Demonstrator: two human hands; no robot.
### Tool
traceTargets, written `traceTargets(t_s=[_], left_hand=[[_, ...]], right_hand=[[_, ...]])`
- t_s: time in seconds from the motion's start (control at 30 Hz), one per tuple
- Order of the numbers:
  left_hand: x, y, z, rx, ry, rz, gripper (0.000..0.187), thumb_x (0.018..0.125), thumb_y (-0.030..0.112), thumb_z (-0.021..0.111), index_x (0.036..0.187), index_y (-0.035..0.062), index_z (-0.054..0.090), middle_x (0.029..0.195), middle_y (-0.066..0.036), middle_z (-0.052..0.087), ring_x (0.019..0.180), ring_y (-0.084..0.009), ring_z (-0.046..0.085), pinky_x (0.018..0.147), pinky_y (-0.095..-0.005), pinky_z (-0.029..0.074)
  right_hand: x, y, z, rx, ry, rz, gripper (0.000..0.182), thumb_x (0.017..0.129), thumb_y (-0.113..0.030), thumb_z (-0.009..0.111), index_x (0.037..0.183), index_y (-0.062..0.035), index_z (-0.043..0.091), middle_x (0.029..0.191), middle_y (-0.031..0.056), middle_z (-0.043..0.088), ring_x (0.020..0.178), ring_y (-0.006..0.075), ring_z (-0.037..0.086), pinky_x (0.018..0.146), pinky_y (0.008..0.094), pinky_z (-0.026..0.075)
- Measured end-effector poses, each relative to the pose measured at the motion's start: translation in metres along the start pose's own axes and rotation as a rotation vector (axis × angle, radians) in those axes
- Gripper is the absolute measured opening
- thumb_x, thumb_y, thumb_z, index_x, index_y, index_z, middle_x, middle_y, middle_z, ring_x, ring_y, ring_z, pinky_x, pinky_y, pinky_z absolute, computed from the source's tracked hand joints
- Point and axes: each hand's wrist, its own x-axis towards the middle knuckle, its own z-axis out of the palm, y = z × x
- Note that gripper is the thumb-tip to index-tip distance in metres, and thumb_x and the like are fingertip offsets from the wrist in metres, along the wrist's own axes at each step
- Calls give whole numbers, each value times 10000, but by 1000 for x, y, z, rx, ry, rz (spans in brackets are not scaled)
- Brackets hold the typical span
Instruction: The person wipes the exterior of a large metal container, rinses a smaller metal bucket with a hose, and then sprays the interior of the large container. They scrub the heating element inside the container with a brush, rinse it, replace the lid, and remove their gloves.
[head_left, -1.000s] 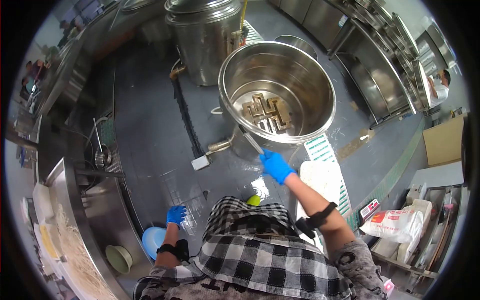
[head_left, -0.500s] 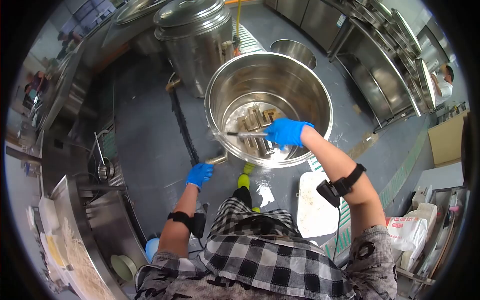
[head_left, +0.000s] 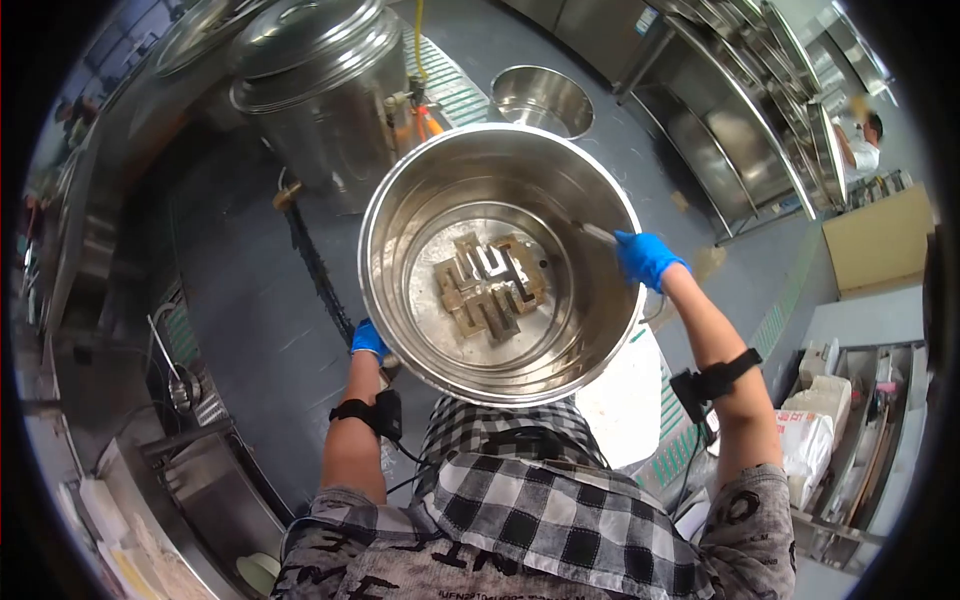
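A large steel pot [head_left: 378, 300] stands in front of me, its open top tipped toward me. On its inner floor lies a brown, maze-shaped metal piece [head_left: 510, 285] with several slots. My right hand [head_left: 648, 260], in a blue glove, is closed around a slim metal-coloured tool [head_left: 597, 234] at the pot's right rim. The tool points inward over the wall; its tip is blurred. My left hand [head_left: 368, 340], also blue-gloved, is low outside the pot's left wall, close to a short outlet pipe [head_left: 389, 371]. Its fingers are partly hidden, and I cannot see a firm hold.
A lidded steel vessel [head_left: 320, 120] with a valve stands behind left. Beyond the pot sits a round steel basin [head_left: 543, 100]. A white board [head_left: 635, 400] lies on the floor at right. Racks of lids [head_left: 740, 130] and a person [head_left: 865, 150] are further right.
My right hand and the tool have moved from above the pot's middle to its right rim. The pot appears nearer and lower in view. My left hand has shifted slightly left.
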Motion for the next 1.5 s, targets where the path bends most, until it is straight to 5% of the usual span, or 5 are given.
traceTargets(t_s=[0.13, 0.27, 0.3, 0.83, 1.5], left_hand=[[5, 21, 0, -425, -16, -307, 351, 801, 318, 371, 1022, 91, 520, 919, -95, 572, 784, -291, 547, 678, -405, 441], [1, 58, -4, -846, 58, -555, 362, 804, 327, 365, 1026, 84, 516, 927, -97, 569, 789, -295, 545, 689, -410, 439], [1, 63, -5, -895, 65, -577, 365, 804, 329, 363, 1026, 82, 515, 930, -97, 569, 790, -296, 545, 692, -411, 439], [-3, 130, -10, -1446, 245, -979, 398, 847, 300, 272, 1075, 42, 471, 1024, -104, 528, 888, -271, 509, 787, -381, 404], [-30, 164, -74, -912, -173, -444, 302, 746, 210, 484, 981, 21, 489, 949, -104, 533, 861, -236, 504, 716, -332, 405]], right_hand=[[1, 86, 15, -788, -292, -445, 222, 787, -183, 434, 866, -11, 549, 686, 109, 568, 588, 195, 578, 489, 332, 458], [-25, 52, 28, 64, -737, 266, 158, 703, -101, 495, 789, 7, 572, 806, 120, 591, 686, 210, 580, 570, 281, 478], [-20, 52, 44, -265, -772, -158, 164, 721, -109, 480, 814, -4, 567, 794, 105, 590, 669, 203, 574, 563, 280, 477], [-31, -87, 52, -164, -391, -611, 446, 798, -213, 419, 1213, -307, 286, 642, 193, 513, 547, 320, 513, 525, 394, 410], [-59, -26, 106, -124, -499, -356, 316, 829, -358, 357, 1125, -259, 406, 689, 173, 525, 588, 337, 466, 558, 394, 373]])
